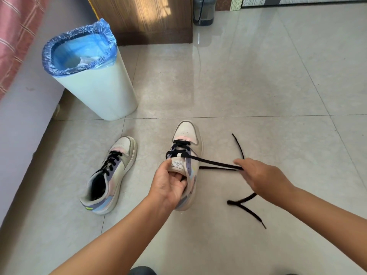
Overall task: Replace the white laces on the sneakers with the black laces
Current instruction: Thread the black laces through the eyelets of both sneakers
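1. We grip the tongue of the pale leather sneaker with pastel panels (187,155) in our left hand (168,185), thumb on the tongue label and fingers curled into the shoe's opening. Our hand and wrist cover most of its heel end.
2. Our right hand (258,175) pinches 2 strands of the flat black lace (214,164) and holds them taut out to the right of the shoe. The pinching fingertips face away from us, so we cannot make out exactly how they close.
3. The black lace crosses only the lower eyelets of the held sneaker. Its loose ends trail on the glossy beige tiled floor (258,86): 1 tip lies beyond our right hand, another lies nearer us below the wrist, blurred where it bends. Our hand hides how these ends join the taut strands.
4. The second matching sneaker (111,175) stands on the floor to the left, well apart from our hands, already laced in black.
5. A white plastic bin with a blue liner bag (89,76) stands beyond it. Something crumpled and pale lies inside; we cannot tell what it is.
6. A dark rounded shape at the bottom edge is cut off.
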`<state>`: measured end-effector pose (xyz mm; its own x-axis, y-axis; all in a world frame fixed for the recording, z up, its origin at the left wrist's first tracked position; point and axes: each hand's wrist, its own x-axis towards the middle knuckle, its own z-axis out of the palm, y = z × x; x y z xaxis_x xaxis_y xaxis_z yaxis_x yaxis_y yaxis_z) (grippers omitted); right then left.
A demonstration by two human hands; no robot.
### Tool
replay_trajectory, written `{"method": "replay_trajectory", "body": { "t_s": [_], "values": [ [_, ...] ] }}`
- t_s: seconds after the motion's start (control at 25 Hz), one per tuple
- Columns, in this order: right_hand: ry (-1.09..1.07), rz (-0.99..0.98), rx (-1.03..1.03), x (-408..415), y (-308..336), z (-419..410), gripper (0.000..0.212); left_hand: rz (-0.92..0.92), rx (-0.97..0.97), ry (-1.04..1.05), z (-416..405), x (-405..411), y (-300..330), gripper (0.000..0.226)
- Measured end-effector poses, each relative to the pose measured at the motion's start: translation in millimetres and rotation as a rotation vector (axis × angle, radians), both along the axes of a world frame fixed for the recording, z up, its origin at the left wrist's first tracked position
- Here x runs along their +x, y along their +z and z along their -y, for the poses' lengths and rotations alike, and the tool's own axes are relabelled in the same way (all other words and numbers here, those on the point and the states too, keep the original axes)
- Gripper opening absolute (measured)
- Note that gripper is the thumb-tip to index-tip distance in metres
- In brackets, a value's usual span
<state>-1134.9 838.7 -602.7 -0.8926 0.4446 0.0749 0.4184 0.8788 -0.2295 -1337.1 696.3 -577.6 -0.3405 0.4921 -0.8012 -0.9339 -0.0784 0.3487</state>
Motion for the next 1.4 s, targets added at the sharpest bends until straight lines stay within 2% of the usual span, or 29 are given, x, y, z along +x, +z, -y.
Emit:
{"method": "replay_trajectory", "body": {
  "t_s": [0.08,0.16,0.32,0.48,0.52,0.6,0.68,0.8,0.88,0.96,1.0,1.08,1.2,1.4],
  "values": [
    [0.034,-0.05,0.188,24,-14,-23,0.022,0.005,-0.032,0.031,1,-4,-4,0.016],
    [-0.045,-0.061,0.277,49,-25,-50,0.024,0.0,-0.049,0.05,2,-8,-7,0.017],
    [-0.664,-0.035,0.095,90,-35,-88,0.025,-0.022,-0.045,0.067,3,-17,-8,0.016],
    [-0.918,-0.029,-0.031,123,-39,-126,0.019,-0.029,-0.042,0.093,0,-26,-4,0.017],
    [-0.986,0.003,-0.08,132,-42,-138,0.021,-0.031,-0.039,0.103,-1,-28,-2,0.017],
    [-1.181,0.006,-0.338,153,-57,-162,0.02,-0.047,-0.035,0.128,-3,-32,1,0.016],
    [-1.368,-0.074,-0.626,169,-73,-184,0.013,-0.055,-0.035,0.142,-3,-36,3,0.016],
    [-1.52,-0.199,-0.855,156,-64,-163,0.02,-0.049,-0.024,0.157,-4,-38,5,0.016],
    [-1.545,-0.382,-1.202,119,-49,-128,0.028,-0.05,-0.014,0.159,-7,-36,6,0.016],
    [-1.483,-0.5,-1.59,72,-31,-95,0.027,-0.05,0.001,0.14,-11,-29,10,0.015],
    [-1.428,-0.531,-1.734,45,-18,-78,0.025,-0.044,0.012,0.125,-14,-25,13,0.015],
    [-1.277,-0.52,-1.887,-7,9,-48,0.02,-0.019,0.037,0.097,-21,-13,19,0.016],
    [-1.022,-0.555,-1.833,-67,44,-10,0.013,0.004,0.067,0.066,-30,5,28,0.017],
    [-0.792,-0.74,-1.505,-104,72,28,0.028,0.004,0.116,0.012,-30,19,38,0.021]
  ]
}}
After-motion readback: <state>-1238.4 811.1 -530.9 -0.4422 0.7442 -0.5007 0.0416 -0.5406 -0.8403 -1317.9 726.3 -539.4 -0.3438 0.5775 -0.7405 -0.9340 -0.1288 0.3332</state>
